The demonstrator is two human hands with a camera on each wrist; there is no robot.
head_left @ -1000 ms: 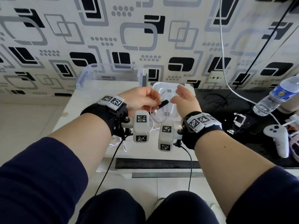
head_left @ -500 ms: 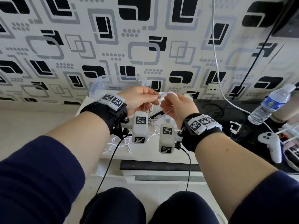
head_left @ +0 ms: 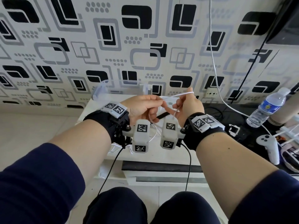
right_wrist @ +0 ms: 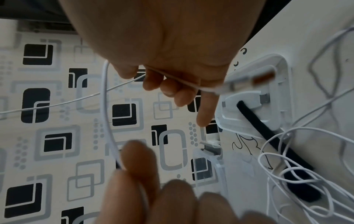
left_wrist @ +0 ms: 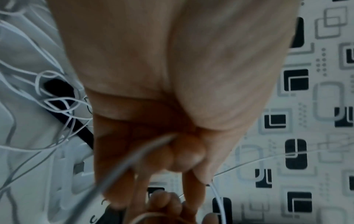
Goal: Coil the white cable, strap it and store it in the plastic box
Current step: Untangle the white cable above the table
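Observation:
In the head view both hands are raised above the white table. My left hand pinches the white cable. My right hand grips the same cable a short way along, so a short loop stands between the hands. The cable's plug hangs blurred by the right fingers. The rest of the cable lies tangled on the table, over a black strap. The clear plastic box stands at the back, its white lid beside it. Slack cable shows below the left palm.
A water bottle and a white game controller lie on the dark surface to the right. A white wire and a black wire hang down the patterned wall near a socket.
My right hand, open a second ago, has closed on the cable. Both hands have risen from the table and drawn a length of cable up between them.

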